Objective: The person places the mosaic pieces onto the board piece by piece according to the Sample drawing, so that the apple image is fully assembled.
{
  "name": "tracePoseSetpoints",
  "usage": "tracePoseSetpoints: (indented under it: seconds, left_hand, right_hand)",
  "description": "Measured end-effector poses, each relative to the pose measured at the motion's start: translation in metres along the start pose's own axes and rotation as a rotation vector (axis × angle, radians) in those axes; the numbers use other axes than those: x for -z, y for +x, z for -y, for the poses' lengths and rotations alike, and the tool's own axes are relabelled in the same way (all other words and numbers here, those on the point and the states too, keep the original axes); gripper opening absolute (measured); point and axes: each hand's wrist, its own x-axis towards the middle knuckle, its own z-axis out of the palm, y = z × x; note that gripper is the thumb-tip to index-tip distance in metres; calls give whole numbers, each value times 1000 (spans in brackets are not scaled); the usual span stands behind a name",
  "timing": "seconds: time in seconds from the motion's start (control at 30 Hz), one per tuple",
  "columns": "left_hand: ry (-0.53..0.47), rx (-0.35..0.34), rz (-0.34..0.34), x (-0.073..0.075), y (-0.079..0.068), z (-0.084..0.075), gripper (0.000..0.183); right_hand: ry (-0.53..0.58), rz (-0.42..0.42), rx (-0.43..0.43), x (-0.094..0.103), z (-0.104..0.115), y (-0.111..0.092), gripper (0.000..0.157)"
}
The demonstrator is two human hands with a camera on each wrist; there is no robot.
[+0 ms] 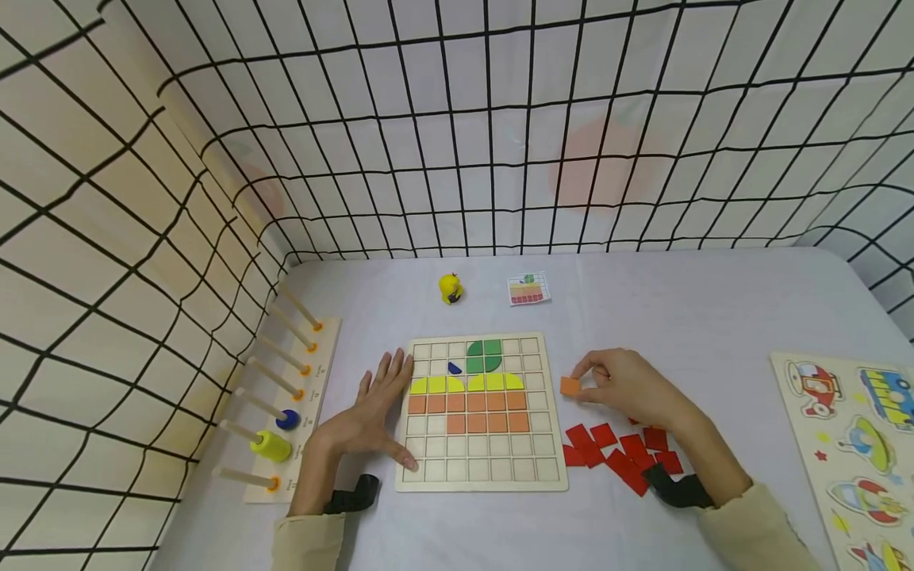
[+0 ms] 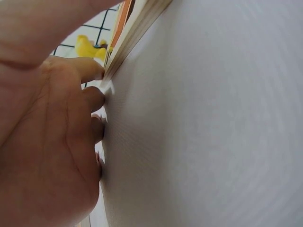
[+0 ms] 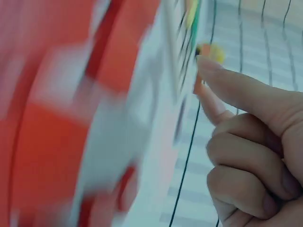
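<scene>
L hand [image 1: 366, 419] lies palm down w/ fingers and thumb spread, at the L edge of the grid board [image 1: 493, 469]; thumb tip is on the board's lower L edge. R hand [image 1: 631, 387] comes in from lower R, thumb and index pinching an orange sq tile [image 1: 570, 386], other fingers curled into the palm. Tile is held just R of the board, off the grid.

Below R hand: loose pile of red sq tiles [image 1: 628, 474], some overlapping, partly hidden by hand and wrist. Board carries green, blue, yellow and orange pcs; lower orange row has bare cells at its L end. Behind the board: yellow toy [image 1: 450, 289] and small pic card [image 1: 528, 289]. Far L: peg rack [image 1: 317, 373] w/ blue and lime pcs. Far R: pic puzzle [image 1: 803, 428]. Black wire mesh [image 1: 487, 109] fences the back and L side.

Orange tile's flat face is toward the head cam; R wrist cam gets it narrow, approx edge-on. It's about sq, so no clear long axis.
</scene>
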Motion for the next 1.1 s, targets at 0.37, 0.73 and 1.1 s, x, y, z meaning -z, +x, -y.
tracePoseSetpoints:
  seconds: [0.37,0.73,1.1]
  left_hand:
    - [12,6,9,1,0,1,157]
    - [12,1,6,0,0,3,155]
    - [14,2,12,1,0,3,155]
  right_hand:
    - [100,87,145,-84,88,26,18]
    - [-31,66,190,-123,113,43,20]
    - [-33,45,202,-126,112,45,19]
